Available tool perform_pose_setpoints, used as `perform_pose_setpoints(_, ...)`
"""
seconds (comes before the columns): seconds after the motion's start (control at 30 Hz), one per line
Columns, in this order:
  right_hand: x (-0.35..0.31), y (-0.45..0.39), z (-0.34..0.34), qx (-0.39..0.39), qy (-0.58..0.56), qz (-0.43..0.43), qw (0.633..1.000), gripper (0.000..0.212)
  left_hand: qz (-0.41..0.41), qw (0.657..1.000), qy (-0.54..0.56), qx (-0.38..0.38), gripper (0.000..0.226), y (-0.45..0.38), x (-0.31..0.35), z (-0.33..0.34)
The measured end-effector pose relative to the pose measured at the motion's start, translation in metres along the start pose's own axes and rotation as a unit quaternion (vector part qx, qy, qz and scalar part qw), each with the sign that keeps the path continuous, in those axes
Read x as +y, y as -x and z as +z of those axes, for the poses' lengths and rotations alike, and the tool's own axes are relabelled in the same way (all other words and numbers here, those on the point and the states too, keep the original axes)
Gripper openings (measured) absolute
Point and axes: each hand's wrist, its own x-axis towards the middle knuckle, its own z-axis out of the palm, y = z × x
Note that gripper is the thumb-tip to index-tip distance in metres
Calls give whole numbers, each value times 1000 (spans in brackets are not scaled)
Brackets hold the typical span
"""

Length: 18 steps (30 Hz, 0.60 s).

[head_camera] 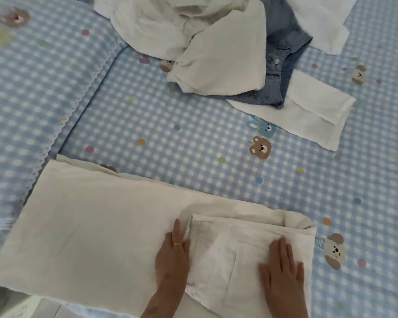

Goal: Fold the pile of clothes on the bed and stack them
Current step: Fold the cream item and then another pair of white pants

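- Two hands are laid flat, fingers extended, on a pair of white trousers [90, 237] spread along the near edge of the bed [193, 138].
- The left hand [174, 255] is pressed beside the folded-back waist section; a ring [177, 244] is worn on one finger.
- The right hand [282, 265] is pressed on the pocket area near the trousers' right end; nothing is gripped by either.
- An unfolded pile of white garments [170, 26] and a denim piece [283, 65] is seen toward the far edge.
- A folded white garment [308, 113] is partly overlapped by the denim.
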Motion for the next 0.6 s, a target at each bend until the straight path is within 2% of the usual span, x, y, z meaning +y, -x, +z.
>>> perform_pose_setpoints(0.03,-18,-1,-6,8,-10,-36,999,63,23,999,-12,30,57,3,-15,-10)
perform_pose_setpoints(0.1,-65,-13,-9,-6,-8,-117,993,62,21,996,-45,72,38,11,-55,-34)
perform_pose_setpoints(0.17,-126,-37,-1,-36,12,-204,978,56,-19,998,-44,36,66,13,-108,-67)
perform_pose_setpoints(0.2,-158,-50,7,-63,17,-248,967,53,-40,997,-43,44,75,10,-134,-82)
perform_pose_setpoints(0.27,-217,-80,23,-111,22,-325,939,54,-83,990,-63,92,67,-2,-177,-110)
perform_pose_setpoints(0.37,-310,-118,47,-134,63,-420,895,54,-133,980,-71,129,62,-24,-222,-148)
perform_pose_setpoints(0.47,-388,-142,69,-140,99,-458,872,56,-180,969,-48,164,57,-40,-248,-168)
perform_pose_setpoints(0.53,-430,-154,82,-146,98,-425,888,61,-207,964,-21,169,55,-47,-262,-173)
perform_pose_setpoints(0.6,-458,-166,92,-150,64,-369,915,65,-193,971,-5,138,62,-49,-273,-172)
